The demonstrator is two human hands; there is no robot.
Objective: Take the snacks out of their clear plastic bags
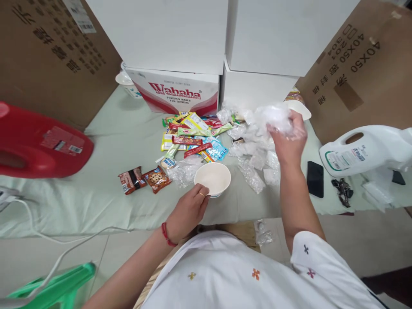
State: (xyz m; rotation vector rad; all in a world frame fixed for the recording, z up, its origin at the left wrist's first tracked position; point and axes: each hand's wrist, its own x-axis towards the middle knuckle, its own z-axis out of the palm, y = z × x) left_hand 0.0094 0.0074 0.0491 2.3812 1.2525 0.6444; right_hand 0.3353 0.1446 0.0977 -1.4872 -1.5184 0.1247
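My left hand [189,206] pinches the near rim of a white paper bowl [217,174] at the table's front. Over to the right, my right hand [289,135] grips a crumpled clear plastic bag [275,118], raised above a heap of similar clear wrappers [254,150]. What the bag contains, if anything, cannot be made out. Behind the bowl lies a pile of colourful snack packets [196,139]. A cookie packet [156,179] and a brown snack packet [131,180] sit left of the bowl, with more clear plastic [185,171] beside them.
A Wahaha water carton [180,92] and white boxes [257,83] stand at the back. At left lies a red jug [45,146]. A white detergent bottle [363,150], a black phone [315,179] and keys [343,191] lie right. Another white bowl [299,110] is behind my right hand.
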